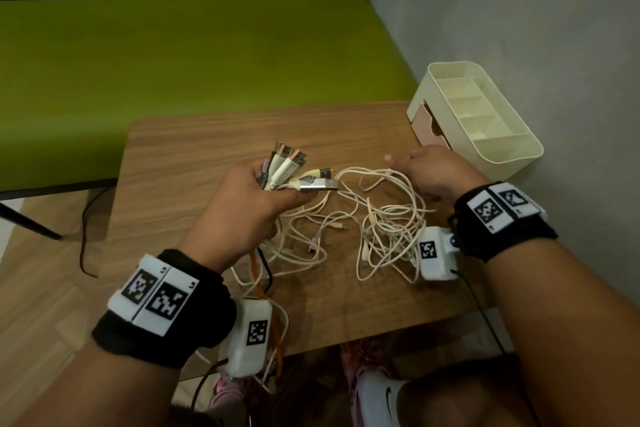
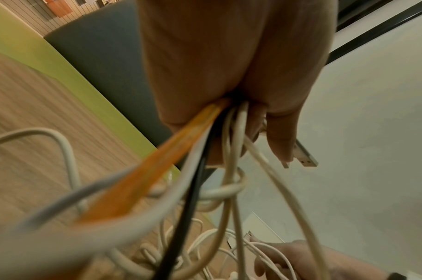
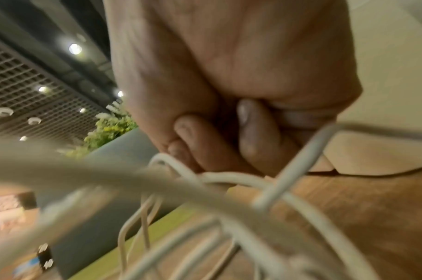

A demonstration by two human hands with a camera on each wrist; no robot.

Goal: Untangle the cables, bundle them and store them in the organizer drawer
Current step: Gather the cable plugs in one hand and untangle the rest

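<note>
Gripping a bundle of USB plugs (image 1: 294, 170), the left hand (image 1: 242, 208) is shown nearest the viewer, its fingers curled round the gathered cable ends so that the metal connectors fan out above the fist. From under this grip an orange cable (image 2: 157, 161), a black cable (image 2: 193, 199) and several white cables (image 2: 238, 132) are seen to hang down toward the worktop (image 1: 194, 163). In the left wrist view one USB-A plug (image 2: 305, 157) is seen protruding past the fingertips. Beyond and to the right, a tangle of white cables (image 1: 381, 225) lies loosely looped on the wooden worktop, linked to the held bundle. The right hand (image 1: 433, 173) is placed at the far edge of the tangle; in the right wrist view its fingers (image 3: 253, 136) are curled, with a white strand (image 3: 229, 178) touching them, though whether it is pinched cannot be told. Farther back, at the worktop's right corner by the wall, stands the cream organizer (image 1: 512, 156), its pink drawer (image 1: 433, 128) partly pulled out. A green bench (image 1: 173, 62) lies behind.
</note>
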